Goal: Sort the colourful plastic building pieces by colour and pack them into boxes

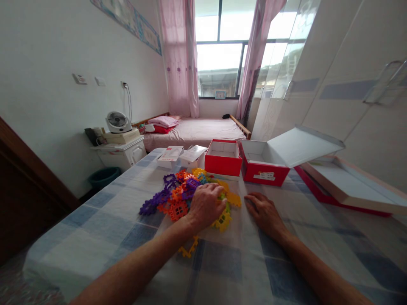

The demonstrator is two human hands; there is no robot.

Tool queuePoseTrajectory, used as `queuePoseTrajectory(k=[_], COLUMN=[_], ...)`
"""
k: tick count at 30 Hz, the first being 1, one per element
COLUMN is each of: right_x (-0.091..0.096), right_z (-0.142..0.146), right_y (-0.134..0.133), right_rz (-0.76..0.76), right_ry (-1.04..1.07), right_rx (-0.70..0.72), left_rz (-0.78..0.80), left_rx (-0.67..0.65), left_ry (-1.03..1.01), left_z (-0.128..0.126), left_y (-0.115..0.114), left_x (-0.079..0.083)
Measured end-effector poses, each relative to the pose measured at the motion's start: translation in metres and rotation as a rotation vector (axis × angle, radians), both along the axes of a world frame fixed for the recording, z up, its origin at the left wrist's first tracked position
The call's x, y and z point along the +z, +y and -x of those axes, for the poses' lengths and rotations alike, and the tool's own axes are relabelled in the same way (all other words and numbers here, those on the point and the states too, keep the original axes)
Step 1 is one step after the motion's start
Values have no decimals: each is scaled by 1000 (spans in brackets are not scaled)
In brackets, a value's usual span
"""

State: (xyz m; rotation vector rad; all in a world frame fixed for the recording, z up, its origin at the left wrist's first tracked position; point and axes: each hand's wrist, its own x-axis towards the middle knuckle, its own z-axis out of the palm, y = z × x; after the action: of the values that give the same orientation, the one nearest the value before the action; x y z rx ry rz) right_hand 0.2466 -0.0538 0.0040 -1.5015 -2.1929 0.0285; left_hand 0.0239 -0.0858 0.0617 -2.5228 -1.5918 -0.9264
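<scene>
Bright plastic pieces (178,209) lay heaped mid-table, with the window (219,57) at twelve o'clock. The left hand (205,205) arched over the heap's four o'clock side, fingers half curled; whether it gripped anything, I couldn't tell. At three, the right hand (263,210) rested loosely open, holding nothing I could see. A red box (223,166) stood at one.

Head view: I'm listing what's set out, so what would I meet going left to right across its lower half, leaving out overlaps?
Green bin → pile of plastic pieces → right hand → shallow box.
</scene>
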Motion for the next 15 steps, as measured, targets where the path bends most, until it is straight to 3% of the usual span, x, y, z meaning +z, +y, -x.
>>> queuePoseTrajectory(k=[3,5,7,10,12,15], right_x=[-1,-1,0,3,3,3], right_z=[-1,-1,-1,0,1,1], right_y=[1,1,0,-2,-2,-2], right_rz=[-14,-18,-16,-2,5,4], right_ry=[3,2,3,9,13,23], right_rx=[13,21,26,17,9,10], left_rz=[10,4,12,104,164,249], left_rx=[-178,-222,-120,183,183,138], left_ry=[20,-6,-42,16,49,71], left_z=[-12,-3,20,64,86,99], left_y=[-2,5,22,59,85,112], left_x=[6,12,16,15,9,-1])
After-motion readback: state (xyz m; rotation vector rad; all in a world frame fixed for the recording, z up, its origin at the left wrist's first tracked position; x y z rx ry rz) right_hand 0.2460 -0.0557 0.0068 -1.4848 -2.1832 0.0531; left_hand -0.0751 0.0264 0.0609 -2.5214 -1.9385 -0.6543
